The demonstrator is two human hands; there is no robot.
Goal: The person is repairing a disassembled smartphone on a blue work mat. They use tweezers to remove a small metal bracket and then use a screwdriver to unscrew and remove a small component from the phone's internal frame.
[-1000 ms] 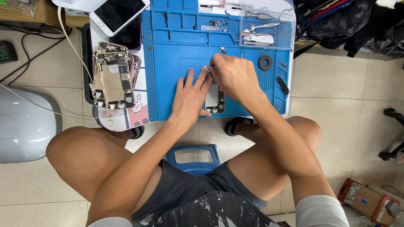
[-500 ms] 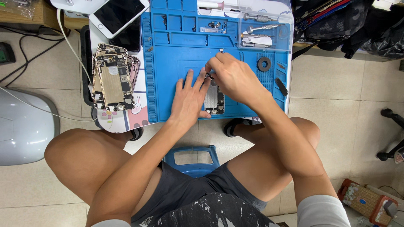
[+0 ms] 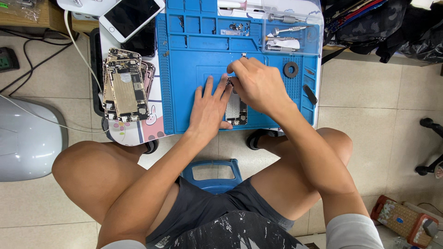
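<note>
Opened phone (image 3: 236,110), one, lying on the blue mat (image 3: 194,69) near its near edge, mostly covered by the hands. Left hand (image 3: 210,108): flat on the mat just left of the phone, fingers spread, thumb against the phone's near left corner, holding it steady. Right hand (image 3: 258,83): curled over the phone's far end, fingertips pinched on a small tool or part at that end (too small to tell which). Change over the last second: both hands have kept their places, the right wrist turning only slightly, so the work reads as one fine step on the phone's far end and not a move to another item. Counted about: a stack of stripped phone bodies (image 3: 124,87), left of the mat, number unclear; two whole phones (image 3: 131,16) at far left, one white, one dark; one black ring (image 3: 290,69) right of the hands; several screwdrivers (image 3: 286,31) in the mat's far right tray; one blue stool (image 3: 212,173) under the person.
</note>
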